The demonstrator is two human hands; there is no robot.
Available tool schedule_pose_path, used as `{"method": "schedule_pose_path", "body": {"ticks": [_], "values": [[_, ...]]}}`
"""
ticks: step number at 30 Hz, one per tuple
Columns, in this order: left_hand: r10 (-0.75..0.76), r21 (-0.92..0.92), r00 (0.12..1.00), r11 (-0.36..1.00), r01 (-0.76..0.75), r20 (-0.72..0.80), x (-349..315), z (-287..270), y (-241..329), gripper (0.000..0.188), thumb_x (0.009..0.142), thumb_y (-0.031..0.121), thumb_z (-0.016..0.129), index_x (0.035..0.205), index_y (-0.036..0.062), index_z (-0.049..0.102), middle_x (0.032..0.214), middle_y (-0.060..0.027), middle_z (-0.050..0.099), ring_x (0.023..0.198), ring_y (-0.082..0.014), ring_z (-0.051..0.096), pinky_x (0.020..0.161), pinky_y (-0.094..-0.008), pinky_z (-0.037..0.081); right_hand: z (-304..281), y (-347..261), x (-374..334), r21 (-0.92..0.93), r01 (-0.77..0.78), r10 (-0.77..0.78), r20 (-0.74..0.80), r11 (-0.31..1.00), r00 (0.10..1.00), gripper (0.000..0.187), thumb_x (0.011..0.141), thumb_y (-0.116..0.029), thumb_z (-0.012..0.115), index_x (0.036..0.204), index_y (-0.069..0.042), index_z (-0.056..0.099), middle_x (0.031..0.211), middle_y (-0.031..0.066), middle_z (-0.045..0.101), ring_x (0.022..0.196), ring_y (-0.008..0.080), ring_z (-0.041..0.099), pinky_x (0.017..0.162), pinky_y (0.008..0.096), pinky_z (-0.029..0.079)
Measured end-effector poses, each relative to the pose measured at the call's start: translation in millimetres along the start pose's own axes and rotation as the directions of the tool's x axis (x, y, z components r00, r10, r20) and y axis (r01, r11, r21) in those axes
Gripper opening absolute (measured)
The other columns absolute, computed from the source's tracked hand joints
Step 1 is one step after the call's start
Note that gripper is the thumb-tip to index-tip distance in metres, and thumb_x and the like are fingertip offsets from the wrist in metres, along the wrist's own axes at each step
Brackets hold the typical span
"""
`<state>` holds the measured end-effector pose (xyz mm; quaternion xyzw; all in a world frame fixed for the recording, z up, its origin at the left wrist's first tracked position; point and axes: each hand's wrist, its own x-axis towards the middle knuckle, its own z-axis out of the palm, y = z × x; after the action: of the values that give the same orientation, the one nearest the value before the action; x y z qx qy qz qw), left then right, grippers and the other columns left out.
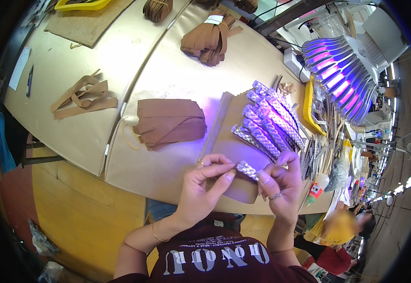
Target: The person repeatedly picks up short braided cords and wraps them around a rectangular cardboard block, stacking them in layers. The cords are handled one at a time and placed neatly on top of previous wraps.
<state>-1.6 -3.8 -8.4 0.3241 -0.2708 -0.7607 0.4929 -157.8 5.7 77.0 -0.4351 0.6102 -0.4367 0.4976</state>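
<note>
A short braided strap (247, 170), pale and shiny under the lamp, is held between my hands above the table's near edge. My right hand (281, 186) pinches its right end between thumb and fingers and hides that part. At the other end, my left hand (200, 188) is closed in a pinch, thumb against forefinger, on the strap's tip. Just beyond lies a pile of similar braided straps (269, 120), side by side on a brown board (222, 127). Left of the board sits a flat stack of brown strips (170, 122).
A finned lamp (342, 78) glows purple at the right, over the pile. Loose brown strips (85, 99) and a bound bundle (207, 40) lie farther off. A glue-like bottle (316, 188) stands right, near a yellow tray (311, 108). A person (335, 231) sits at the lower right.
</note>
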Motion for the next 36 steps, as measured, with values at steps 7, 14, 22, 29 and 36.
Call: {"method": "schedule_pose_path", "body": {"ticks": [7, 14, 22, 29, 36], "values": [[-0.018, -0.026, 1.0, 1.0, 0.019, 0.004, -1, 0, 0, 0.019, 0.089, -0.002, 0.064, 0.107, -0.0041, 0.069, 0.111, -0.0068, 0.057, 0.106, -0.0132, 0.053, 0.094, -0.026, 0.041, 2, 10, -3, -0.157, 0.053, -0.051, 0.014, 0.986, 0.999, 0.034, 0.091, -0.001, 0.064, 0.108, -0.006, 0.034, 0.07, 0.0015, 0.058, 0.058, 0.0037, 0.05, 0.052, 0.0178, 0.037], [-0.032, -0.039, 0.999, 0.999, 0.032, 0.008, -1, 0, 2, 0.018, 0.089, -0.002, 0.063, 0.106, -0.0047, 0.069, 0.112, -0.0073, 0.056, 0.106, -0.0131, 0.052, 0.094, -0.0258, 0.041, 1, 13, -2, -0.181, 0.061, -0.059, 0.017, 0.982, 0.998, 0.033, 0.091, -0.001, 0.064, 0.107, -0.005, 0.036, 0.068, 0.0003, 0.057, 0.056, 0.0023, 0.048, 0.05, 0.0176, 0.034], [-0.031, -0.045, 0.999, 0.998, 0.032, 0.024, -2, -2, 3, 0.018, 0.09, -0.002, 0.062, 0.107, -0.0054, 0.068, 0.113, -0.0073, 0.054, 0.106, -0.0127, 0.052, 0.094, -0.0255, 0.041, 0, 8, 0, -0.347, 0.04, -0.027, 0.041, 0.937, 0.999, 0.035, 0.089, 0.003, 0.063, 0.106, -0.006, 0.034, 0.069, 0.0028, 0.058, 0.057, 0.0058, 0.053, 0.05, 0.0179, 0.041], [-0.056, -0.073, 0.998, 0.996, 0.056, 0.005, -1, -8, -2, 0.019, 0.092, -0.001, 0.06, 0.108, -0.0056, 0.068, 0.114, -0.0061, 0.054, 0.105, -0.0117, 0.052, 0.091, -0.0244, 0.042, 10, -3, 6, -0.486, -0.002, 0.012, 0.017, 0.874, 1.0, 0.031, 0.087, 0.002, 0.065, 0.101, -0.004, 0.038, 0.064, 0.0015, 0.057, 0.05, 0.0042, 0.051, 0.044, 0.0181, 0.039], [0.035, 0.332, 0.995, 0.943, 0.0, -0.097, 4, -11, -3, 0.023, 0.087, -0.002, 0.063, 0.11, -0.0029, 0.066, 0.109, -0.007, 0.056, 0.101, -0.0147, 0.054, 0.089, -0.0276, 0.044, 22, -12, 9, -0.587, 0.007, -0.027, -0.024, 0.809, 0.999, 0.028, 0.083, 0.002, 0.066, 0.097, -0.004, 0.042, 0.056, -0.002, 0.052, 0.05, 0.0021, 0.042, 0.046, 0.0198, 0.03]]}}
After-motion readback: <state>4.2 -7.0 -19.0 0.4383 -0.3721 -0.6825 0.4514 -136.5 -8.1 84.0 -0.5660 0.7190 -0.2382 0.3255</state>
